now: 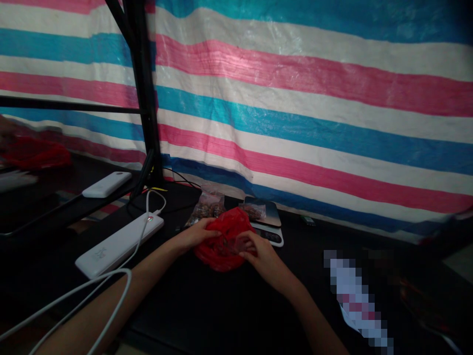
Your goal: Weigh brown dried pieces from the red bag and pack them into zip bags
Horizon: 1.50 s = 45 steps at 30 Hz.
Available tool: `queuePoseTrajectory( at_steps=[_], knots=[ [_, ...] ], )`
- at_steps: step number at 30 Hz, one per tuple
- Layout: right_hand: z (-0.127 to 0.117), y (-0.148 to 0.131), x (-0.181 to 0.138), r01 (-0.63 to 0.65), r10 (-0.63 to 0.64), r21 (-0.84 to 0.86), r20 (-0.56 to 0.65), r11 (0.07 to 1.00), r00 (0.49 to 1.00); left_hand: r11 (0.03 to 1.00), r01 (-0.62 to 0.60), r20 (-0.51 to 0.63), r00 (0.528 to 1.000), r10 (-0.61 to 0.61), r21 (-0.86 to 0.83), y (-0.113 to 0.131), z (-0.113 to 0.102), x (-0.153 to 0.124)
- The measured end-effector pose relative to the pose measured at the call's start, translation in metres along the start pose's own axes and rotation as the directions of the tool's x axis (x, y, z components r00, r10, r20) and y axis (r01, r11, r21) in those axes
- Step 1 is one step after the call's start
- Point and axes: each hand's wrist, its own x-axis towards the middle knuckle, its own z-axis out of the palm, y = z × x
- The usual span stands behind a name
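A crumpled red plastic bag [226,231] lies on the dark table [221,305] in front of me. My left hand [197,233] grips its left edge with the fingers curled over the plastic. My right hand [258,254] pinches the bag's right side, thumb and fingers closed on it. Just behind the bag stands a small kitchen scale [266,222] with a little clear packet [253,211] on its platform. A clear bag of brownish pieces [206,207] lies to the left of the scale.
A white power bank [118,244] with a white cable [74,301] lies at the left; a second white power bank [106,184] rests on a black frame [142,93]. A striped tarpaulin [314,98] hangs behind. A blurred patch [356,301] sits at the right.
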Motion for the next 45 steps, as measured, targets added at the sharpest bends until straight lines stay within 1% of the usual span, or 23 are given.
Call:
queuePoseTrajectory(
  at_steps=[4, 8, 10, 12, 16, 20, 23, 28, 30, 34, 36, 40, 42, 45],
  knots=[
    [0.001, 0.000, 0.000, -0.001, 0.001, -0.030, -0.006, 1.000, 1.000, 0.997, 0.052, -0.009, 0.999, -0.053, -0.049, 0.001, 0.000, -0.001],
    [0.002, 0.002, 0.000, 0.013, -0.013, -0.029, -0.013, 1.000, 1.000, 0.992, 0.071, -0.018, 0.997, -0.074, -0.103, 0.005, 0.002, -0.004],
    [0.003, 0.003, 0.000, 0.012, -0.012, 0.014, -0.008, 1.000, 1.000, 0.990, 0.069, -0.006, 0.997, -0.070, -0.126, 0.007, 0.003, -0.005],
    [0.004, 0.003, 0.000, 0.003, -0.004, 0.076, 0.007, 0.997, 1.000, 0.987, 0.060, 0.037, 0.998, -0.056, -0.152, 0.008, 0.004, -0.005],
    [0.004, 0.002, 0.001, -0.057, 0.051, 0.215, 0.032, 0.975, 0.998, 0.984, 0.044, 0.115, 0.993, -0.025, -0.171, 0.008, 0.004, -0.004],
    [0.002, -0.002, 0.001, -0.120, 0.114, 0.293, 0.037, 0.949, 0.993, 0.986, 0.059, 0.098, 0.994, -0.043, -0.158, 0.007, 0.003, -0.003],
    [0.000, -0.002, 0.002, -0.139, 0.134, 0.299, 0.036, 0.944, 0.990, 0.992, 0.067, 0.103, 0.993, -0.056, -0.106, 0.008, 0.000, -0.002],
    [-0.004, 0.002, 0.003, -0.131, 0.122, 0.310, 0.050, 0.942, 0.991, 0.994, 0.027, 0.057, 0.998, -0.033, 0.110, 0.008, -0.008, -0.002],
    [-0.004, 0.003, 0.003, -0.112, 0.102, 0.296, 0.049, 0.949, 0.994, 0.986, 0.030, 0.074, 0.996, -0.043, 0.167, 0.009, -0.007, -0.004],
    [-0.003, 0.004, 0.002, -0.055, 0.046, 0.238, 0.043, 0.970, 0.998, 0.980, 0.049, 0.108, 0.992, -0.070, 0.192, 0.014, -0.003, -0.008],
    [-0.002, 0.005, 0.002, -0.047, 0.038, 0.227, 0.045, 0.973, 0.998, 0.979, 0.053, 0.131, 0.988, -0.080, 0.199, 0.016, -0.002, -0.010],
    [-0.003, 0.004, 0.002, -0.053, 0.040, 0.239, 0.056, 0.969, 0.998, 0.975, 0.010, 0.192, 0.980, -0.054, 0.220, 0.012, -0.004, -0.008],
    [-0.004, 0.002, 0.001, -0.062, 0.048, 0.242, 0.063, 0.968, 0.997, 0.967, -0.015, 0.190, 0.981, -0.035, 0.253, 0.009, -0.008, -0.006],
    [-0.008, -0.002, 0.001, -0.071, 0.059, 0.248, 0.055, 0.966, 0.997, 0.929, -0.079, 0.146, 0.989, 0.028, 0.360, 0.011, -0.014, -0.006]
  ],
)
